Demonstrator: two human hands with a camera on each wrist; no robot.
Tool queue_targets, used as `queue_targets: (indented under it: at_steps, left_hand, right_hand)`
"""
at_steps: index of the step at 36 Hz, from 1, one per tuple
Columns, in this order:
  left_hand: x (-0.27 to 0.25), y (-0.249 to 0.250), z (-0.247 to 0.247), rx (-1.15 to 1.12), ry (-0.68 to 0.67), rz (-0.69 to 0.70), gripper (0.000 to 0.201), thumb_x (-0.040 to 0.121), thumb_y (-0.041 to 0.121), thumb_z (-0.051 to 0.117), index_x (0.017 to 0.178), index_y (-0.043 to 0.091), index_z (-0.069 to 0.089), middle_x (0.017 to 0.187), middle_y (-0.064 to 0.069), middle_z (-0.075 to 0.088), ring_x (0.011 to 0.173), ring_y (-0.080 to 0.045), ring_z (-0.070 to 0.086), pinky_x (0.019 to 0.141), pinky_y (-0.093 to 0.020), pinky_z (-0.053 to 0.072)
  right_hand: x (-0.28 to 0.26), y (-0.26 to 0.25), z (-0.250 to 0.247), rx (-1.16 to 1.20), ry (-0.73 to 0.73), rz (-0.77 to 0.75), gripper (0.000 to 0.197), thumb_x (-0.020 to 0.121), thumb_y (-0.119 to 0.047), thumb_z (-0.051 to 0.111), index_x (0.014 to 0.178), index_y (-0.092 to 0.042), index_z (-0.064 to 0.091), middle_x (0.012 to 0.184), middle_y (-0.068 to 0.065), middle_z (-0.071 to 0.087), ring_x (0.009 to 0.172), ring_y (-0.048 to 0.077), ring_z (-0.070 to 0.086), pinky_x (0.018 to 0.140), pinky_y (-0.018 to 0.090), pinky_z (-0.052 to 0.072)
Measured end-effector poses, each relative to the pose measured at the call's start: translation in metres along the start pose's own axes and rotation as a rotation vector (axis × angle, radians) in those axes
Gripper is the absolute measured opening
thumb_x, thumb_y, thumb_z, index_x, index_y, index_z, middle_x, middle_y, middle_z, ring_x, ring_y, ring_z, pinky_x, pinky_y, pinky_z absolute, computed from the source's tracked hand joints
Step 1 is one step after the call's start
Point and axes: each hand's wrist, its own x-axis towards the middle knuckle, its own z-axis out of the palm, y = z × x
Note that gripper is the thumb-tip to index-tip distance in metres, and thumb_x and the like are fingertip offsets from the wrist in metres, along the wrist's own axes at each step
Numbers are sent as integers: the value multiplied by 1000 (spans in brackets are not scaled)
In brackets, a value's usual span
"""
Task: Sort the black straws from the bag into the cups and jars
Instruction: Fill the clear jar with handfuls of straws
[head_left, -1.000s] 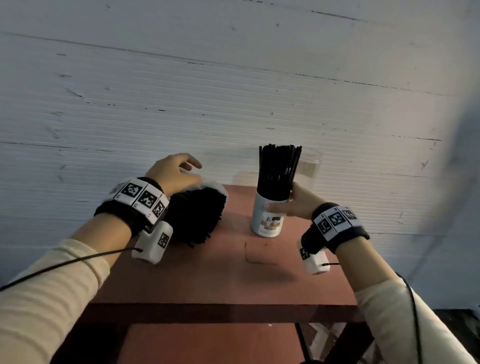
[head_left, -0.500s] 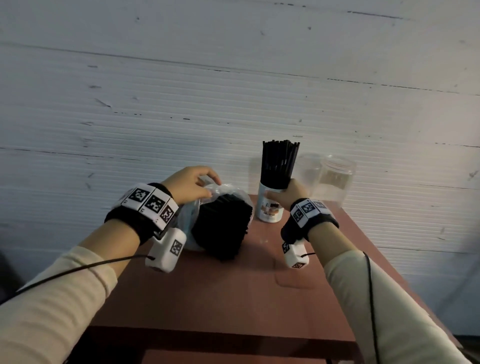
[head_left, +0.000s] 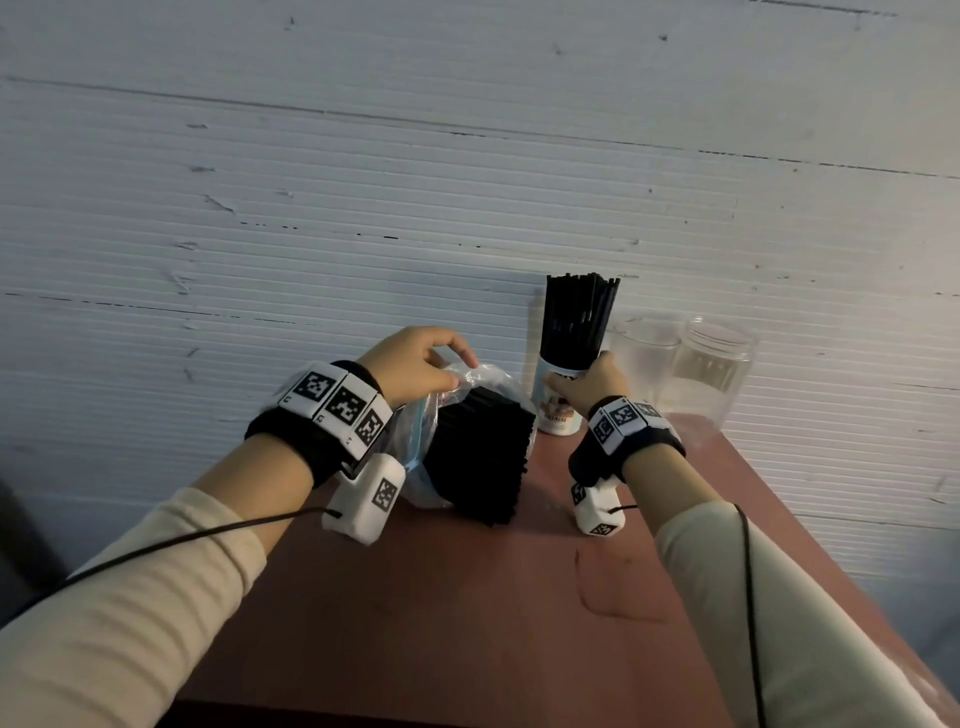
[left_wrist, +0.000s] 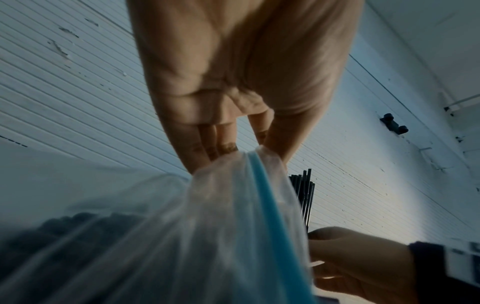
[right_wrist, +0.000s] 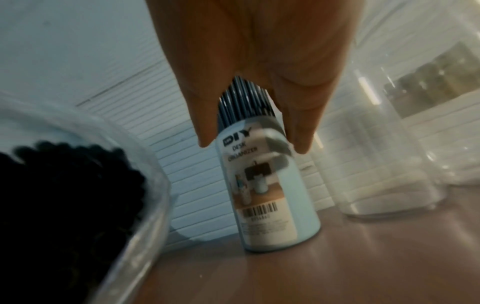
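Note:
A clear plastic bag (head_left: 415, 447) full of black straws (head_left: 483, 462) lies on the red-brown table (head_left: 467, 597). My left hand (head_left: 457, 371) pinches the bag's top; the left wrist view shows the fingers (left_wrist: 207, 148) bunching the plastic beside a blue strip (left_wrist: 270, 205). A white labelled cup (head_left: 558, 415) stands behind the bag, packed with upright straws (head_left: 576, 317). My right hand (head_left: 571, 382) grips the cup at its rim, and in the right wrist view its thumb and fingers (right_wrist: 205, 123) straddle the cup (right_wrist: 267, 185).
Two clear jars (head_left: 644, 358) (head_left: 711, 369) with nothing in them stand right of the cup, against the white ribbed wall (head_left: 467, 182). The nearer jar (right_wrist: 376, 154) is close to my right hand. The table's right edge runs just past the jars.
My left hand went from resting on the bag to pinching its top. My right hand stayed on the cup, which now stands farther back beside the jars.

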Motion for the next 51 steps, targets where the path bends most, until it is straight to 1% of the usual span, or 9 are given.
queue_targets:
  at_steps: [6, 15, 19, 22, 26, 29, 42, 47, 51]
  left_hand:
    - [0, 7, 5, 32, 10, 10, 21, 83, 14, 70, 90, 34, 69, 92, -17, 69, 88, -41, 66, 84, -48, 53]
    - [2, 17, 15, 62, 60, 38, 21, 85, 13, 68, 85, 34, 70, 97, -20, 67, 89, -37, 64, 82, -44, 52]
    - [5, 19, 18, 65, 66, 49, 18, 86, 15, 69, 89, 33, 71, 102, -16, 67, 87, -34, 64, 76, -41, 52]
    - [9, 17, 20, 69, 60, 56, 15, 87, 16, 68, 92, 29, 72, 97, -9, 68, 75, -17, 61, 65, -28, 45]
    - [14, 17, 23, 65, 46, 42, 15, 87, 17, 68, 91, 31, 72, 97, -6, 69, 91, -20, 65, 82, -31, 48]
    - [16, 16, 23, 57, 37, 32, 14, 87, 16, 68, 93, 29, 73, 98, -5, 68, 94, -19, 65, 83, -29, 47]
    - [5, 13, 24, 66, 13, 16, 24, 85, 13, 68, 86, 37, 70, 111, -10, 67, 108, -28, 62, 91, -41, 50]
    - [-9, 9, 25, 106, -15, -2, 24, 81, 16, 74, 101, 29, 68, 113, -16, 64, 108, -30, 59, 91, -37, 47]
    - [-25, 4, 23, 206, -116, -12, 55, 75, 25, 82, 123, 37, 58, 128, 4, 58, 117, -19, 54, 101, -38, 43]
  right_hand:
    - [-29, -3, -29, -111, -2, -114, 73, 82, -38, 71, 130, 4, 34, 132, 21, 46, 119, 32, 49, 86, 33, 43]
    - [-34, 13, -63, -189, 311, -59, 100, 75, -51, 73, 139, 6, 21, 137, 21, 33, 128, 33, 33, 108, 37, 28]
    - [-22, 16, -57, -203, 321, 58, 107, 73, -57, 72, 140, 7, 19, 138, 21, 32, 127, 33, 33, 106, 38, 29]
    - [-13, 13, -50, -147, 293, 144, 107, 73, -57, 72, 141, 6, 18, 139, 20, 31, 125, 33, 38, 102, 39, 35]
    - [1, 10, -42, -96, 311, 225, 109, 73, -59, 71, 142, 4, 16, 136, 22, 33, 118, 35, 47, 98, 43, 43]
    - [6, 9, -39, -72, 353, 243, 95, 76, -52, 72, 137, 1, 23, 129, 22, 38, 110, 34, 53, 92, 43, 47]
    - [-28, 9, -62, -110, 207, 217, 76, 90, -38, 62, 139, 1, 19, 137, 23, 37, 120, 37, 49, 92, 41, 43]
    - [-59, 10, -77, -123, 128, 150, 85, 93, -37, 59, 144, 5, 7, 147, 24, 28, 132, 37, 38, 103, 40, 36]
    - [-82, 9, -87, -145, 57, 94, 86, 92, -39, 59, 144, 7, 9, 147, 25, 29, 133, 36, 38, 103, 38, 35]
